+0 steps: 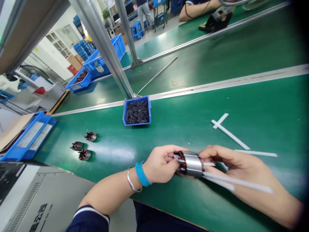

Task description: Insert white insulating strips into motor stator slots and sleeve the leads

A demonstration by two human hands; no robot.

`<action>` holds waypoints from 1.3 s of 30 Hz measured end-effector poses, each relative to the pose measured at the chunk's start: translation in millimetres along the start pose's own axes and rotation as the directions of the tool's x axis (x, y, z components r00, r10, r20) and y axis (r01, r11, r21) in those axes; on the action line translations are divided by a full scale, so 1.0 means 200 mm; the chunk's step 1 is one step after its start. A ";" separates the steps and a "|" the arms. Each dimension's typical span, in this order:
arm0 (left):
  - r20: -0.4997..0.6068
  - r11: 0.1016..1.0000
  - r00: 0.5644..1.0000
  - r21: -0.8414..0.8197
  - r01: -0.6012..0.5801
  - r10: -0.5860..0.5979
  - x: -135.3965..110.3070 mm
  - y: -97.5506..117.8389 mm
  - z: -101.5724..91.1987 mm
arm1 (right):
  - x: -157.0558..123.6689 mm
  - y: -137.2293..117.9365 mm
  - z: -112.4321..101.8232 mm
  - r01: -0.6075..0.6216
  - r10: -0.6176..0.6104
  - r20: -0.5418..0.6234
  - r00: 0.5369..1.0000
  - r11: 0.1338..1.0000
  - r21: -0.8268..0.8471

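Observation:
A motor stator (193, 164) with a silvery steel core and reddish-black windings lies on its side in the air just above the green bench. My left hand (162, 165) grips its winding end, thumb and fingers closed around it. Several white strips (248, 183) stick out of the stator's other end toward the right. There my right hand (238, 169) has its fingers bent around a short white strip (209, 164), close against the core; its fingertips are partly hidden. Loose white strips (231, 135) lie on the bench beyond my right hand.
Three more stators (85, 155) stand at the left of the bench (173, 129). A blue bin (137, 111) of thin black pieces sits by a metal post (106, 48). Blue trays (31, 138) stand far left. A thin rod (156, 75) lies behind the rail; a co-worker's arm (198, 10) shows across.

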State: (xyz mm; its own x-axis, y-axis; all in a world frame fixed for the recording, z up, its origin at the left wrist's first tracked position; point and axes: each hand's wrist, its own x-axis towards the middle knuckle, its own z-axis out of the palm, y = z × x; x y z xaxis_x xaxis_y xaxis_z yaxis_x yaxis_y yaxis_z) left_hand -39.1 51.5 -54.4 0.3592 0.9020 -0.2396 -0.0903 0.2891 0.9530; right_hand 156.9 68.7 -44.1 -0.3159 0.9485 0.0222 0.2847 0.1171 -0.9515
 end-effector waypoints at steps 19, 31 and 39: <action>-0.108 0.998 0.992 -0.010 -0.070 0.068 -0.01 -0.01 0.01 | 0.05 0.00 -0.03 0.073 -0.075 0.323 0.944 0.997 0.017; -0.038 0.999 0.999 -0.033 -0.021 0.020 -0.02 -0.01 0.01 | 0.03 -0.07 0.01 0.127 -0.132 0.186 0.974 0.991 0.037; -0.019 0.993 0.995 0.073 -0.093 0.095 -0.01 0.08 -0.03 | 0.12 0.01 -0.17 0.070 -0.069 0.011 0.998 0.995 -0.074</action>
State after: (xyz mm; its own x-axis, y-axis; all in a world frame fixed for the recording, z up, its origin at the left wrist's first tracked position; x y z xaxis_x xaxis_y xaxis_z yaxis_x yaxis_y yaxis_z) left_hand -47.8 56.6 -39.4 0.3315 0.9312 -0.1513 -0.0554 0.1793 0.9822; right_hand 180.5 101.2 -34.3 -0.3446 0.9349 0.0849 0.3277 0.2045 -0.9224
